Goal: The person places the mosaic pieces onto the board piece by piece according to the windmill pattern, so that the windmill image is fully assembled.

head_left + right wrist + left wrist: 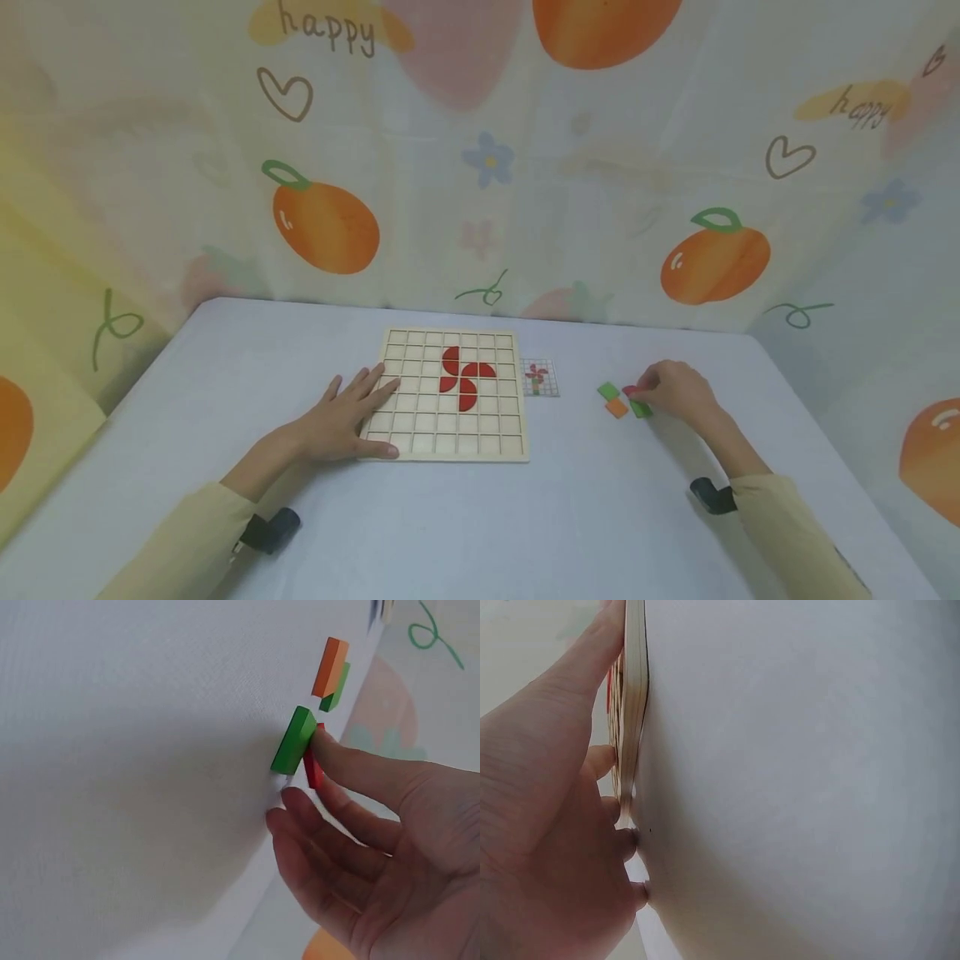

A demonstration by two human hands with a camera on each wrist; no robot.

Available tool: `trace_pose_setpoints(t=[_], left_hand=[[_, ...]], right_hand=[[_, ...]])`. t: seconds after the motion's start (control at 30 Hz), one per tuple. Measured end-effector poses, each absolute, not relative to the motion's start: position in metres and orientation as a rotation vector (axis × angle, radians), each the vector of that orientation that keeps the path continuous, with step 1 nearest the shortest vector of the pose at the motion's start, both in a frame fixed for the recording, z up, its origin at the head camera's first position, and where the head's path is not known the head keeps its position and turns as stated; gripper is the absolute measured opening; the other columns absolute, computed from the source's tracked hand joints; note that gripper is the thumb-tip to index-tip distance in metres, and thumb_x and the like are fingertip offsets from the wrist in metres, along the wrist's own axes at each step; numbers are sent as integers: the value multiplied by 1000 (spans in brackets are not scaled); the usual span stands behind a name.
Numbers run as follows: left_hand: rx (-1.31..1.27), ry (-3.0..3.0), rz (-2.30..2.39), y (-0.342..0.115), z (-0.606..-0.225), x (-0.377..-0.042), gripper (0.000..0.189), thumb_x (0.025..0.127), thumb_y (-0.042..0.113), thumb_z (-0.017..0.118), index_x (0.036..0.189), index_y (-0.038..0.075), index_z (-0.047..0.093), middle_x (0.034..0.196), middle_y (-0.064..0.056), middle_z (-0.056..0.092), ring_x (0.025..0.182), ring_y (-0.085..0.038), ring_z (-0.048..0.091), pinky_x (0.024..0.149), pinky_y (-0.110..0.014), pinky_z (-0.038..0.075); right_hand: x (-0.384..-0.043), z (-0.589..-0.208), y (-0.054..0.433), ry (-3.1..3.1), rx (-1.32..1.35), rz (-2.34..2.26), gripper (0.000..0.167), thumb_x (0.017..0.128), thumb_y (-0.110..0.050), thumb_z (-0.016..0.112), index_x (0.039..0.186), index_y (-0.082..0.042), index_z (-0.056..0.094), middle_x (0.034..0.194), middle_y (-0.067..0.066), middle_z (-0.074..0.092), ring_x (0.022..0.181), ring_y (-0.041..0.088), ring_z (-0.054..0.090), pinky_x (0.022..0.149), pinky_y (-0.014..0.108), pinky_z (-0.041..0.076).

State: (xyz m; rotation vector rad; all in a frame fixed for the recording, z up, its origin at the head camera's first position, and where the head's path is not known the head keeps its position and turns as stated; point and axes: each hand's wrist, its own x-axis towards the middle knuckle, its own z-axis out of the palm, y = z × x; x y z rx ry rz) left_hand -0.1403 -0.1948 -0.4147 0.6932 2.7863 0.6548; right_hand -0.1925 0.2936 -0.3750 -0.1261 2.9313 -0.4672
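A pale wooden grid board [422, 446] lies on the table, with red curved tiles [467, 396] set in a pinwheel shape near its middle. My left hand [337, 423] rests on the board's left edge, fingers spread and straight; in the left wrist view the thumb lies along the board's side [636, 682]. Off to the right, my right hand [678, 392] pinches a red tile [313, 769] between thumb and forefinger. Close beside that tile is a green tile [293, 742]. An orange tile [617, 407] and another green tile [608, 391] lie just left of it.
A small pattern card [547, 387] showing a red pinwheel on a grid lies against the board's right side. The white table [570, 517] meets a printed fabric backdrop [420, 225] at its far edge. Dark wrist devices [272, 531] show below both hands.
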Motion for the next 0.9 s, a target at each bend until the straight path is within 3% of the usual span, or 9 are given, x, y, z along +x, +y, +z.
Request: trace_pose_setpoints(t=[0.4, 0.9], left_hand=[[676, 2789, 639, -195, -417, -140, 107, 77, 67, 69, 155, 8, 26, 162, -22, 9, 147, -45, 5, 113, -67, -2], [665, 2781, 652, -193, -414, -138, 106, 77, 65, 70, 155, 9, 26, 162, -22, 8, 147, -44, 4, 113, -67, -2]], right_hand=[[-198, -380, 289, 2986, -385, -731, 11, 86, -4, 73, 96, -2, 72, 90, 8, 71, 87, 28, 65, 77, 43, 55], [-208, -371, 260, 2981, -523, -820, 17, 87, -2, 72, 103, 2, 73, 93, 11, 73, 88, 29, 67, 78, 43, 57]])
